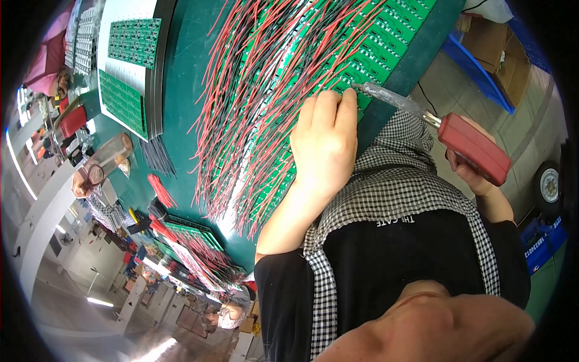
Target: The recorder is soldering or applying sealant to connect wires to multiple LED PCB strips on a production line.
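My right hand (470, 172) is wrapped round the red handle of a soldering iron (476, 148). Its grey, worn barrel points left, and the tip meets the edge of the green circuit boards (377, 57), close to my left fingertips. Over those boards lies my left hand (325, 136), its fingers curled down and pressed together at the ends of the wires. Whatever sits between these fingertips is hidden. Many thin red and black wires (265, 102) spread across the boards in a dense layer.
On the dark green table (187, 78), a white stack (129, 60) carries more green boards. Bundles of black wires (158, 155) and red wires (161, 192) lie nearby, with further wired boards (199, 253) beyond. A blue bin with cardboard (494, 60) stands on the floor at right. Other people are in the background.
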### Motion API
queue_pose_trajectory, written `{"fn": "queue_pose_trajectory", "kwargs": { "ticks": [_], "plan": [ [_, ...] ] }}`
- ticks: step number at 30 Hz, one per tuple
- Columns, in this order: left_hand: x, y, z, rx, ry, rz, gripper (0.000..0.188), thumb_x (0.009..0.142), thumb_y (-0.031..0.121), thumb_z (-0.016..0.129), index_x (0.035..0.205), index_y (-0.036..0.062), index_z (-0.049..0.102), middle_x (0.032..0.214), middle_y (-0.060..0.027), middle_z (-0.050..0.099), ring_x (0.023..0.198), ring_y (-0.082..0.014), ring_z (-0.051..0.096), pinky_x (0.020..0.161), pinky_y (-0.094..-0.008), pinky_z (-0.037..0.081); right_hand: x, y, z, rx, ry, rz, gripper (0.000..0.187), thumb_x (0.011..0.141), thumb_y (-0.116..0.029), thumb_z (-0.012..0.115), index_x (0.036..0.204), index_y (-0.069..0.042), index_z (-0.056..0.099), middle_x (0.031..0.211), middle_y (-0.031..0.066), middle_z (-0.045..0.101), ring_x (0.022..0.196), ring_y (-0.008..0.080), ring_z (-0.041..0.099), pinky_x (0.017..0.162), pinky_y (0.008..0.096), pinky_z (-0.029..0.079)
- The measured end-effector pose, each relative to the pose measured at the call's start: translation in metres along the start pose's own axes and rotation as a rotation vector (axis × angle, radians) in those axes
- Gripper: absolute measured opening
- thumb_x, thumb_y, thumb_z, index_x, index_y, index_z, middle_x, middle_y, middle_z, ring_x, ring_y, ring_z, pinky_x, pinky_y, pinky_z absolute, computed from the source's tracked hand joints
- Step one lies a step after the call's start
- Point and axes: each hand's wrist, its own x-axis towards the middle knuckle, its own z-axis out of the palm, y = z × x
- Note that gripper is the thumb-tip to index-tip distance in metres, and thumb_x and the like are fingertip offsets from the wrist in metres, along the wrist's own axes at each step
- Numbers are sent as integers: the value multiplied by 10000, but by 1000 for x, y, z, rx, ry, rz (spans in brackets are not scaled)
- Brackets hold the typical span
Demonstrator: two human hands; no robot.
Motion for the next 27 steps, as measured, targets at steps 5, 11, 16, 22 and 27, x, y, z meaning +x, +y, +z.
{"fn": "queue_pose_trajectory", "kwargs": {
  "ticks": [5,11,16,22,27],
  "plan": [
    [2,0,1,-12,-8,5,203,613,-35,583,804,22,618,693,-63,526,632,-213,535,561,-306,438,1,-8,3,-55,-5,-37,742,653,-312,711,1200,73,390,886,65,587,618,53,480,570,174,395],
    [-4,0,-4,10,-19,-3,201,617,-34,579,806,24,614,697,-65,530,635,-217,536,565,-312,438,1,-3,11,196,46,-14,760,669,-291,707,1235,56,336,962,128,584,664,47,494,565,155,387],
    [-1,2,-3,4,1,-12,177,635,-22,594,804,28,613,697,-64,530,640,-215,536,572,-309,437,-8,-1,6,235,27,30,796,689,-269,696,1288,10,252,1003,134,556,700,46,488,584,150,389],
    [6,1,0,1,-27,54,216,628,19,560,841,28,595,728,-47,483,640,-196,499,496,-292,428,-6,-2,3,216,45,22,792,691,-262,691,1291,-1,246,966,100,549,667,42,465,562,149,361],
    [12,-1,2,-57,-11,40,194,641,25,582,834,34,599,703,-45,475,619,-198,497,498,-300,425,-2,-3,0,204,8,24,773,676,-275,701,1270,10,296,968,91,551,685,46,474,551,153,358]
  ]
}}
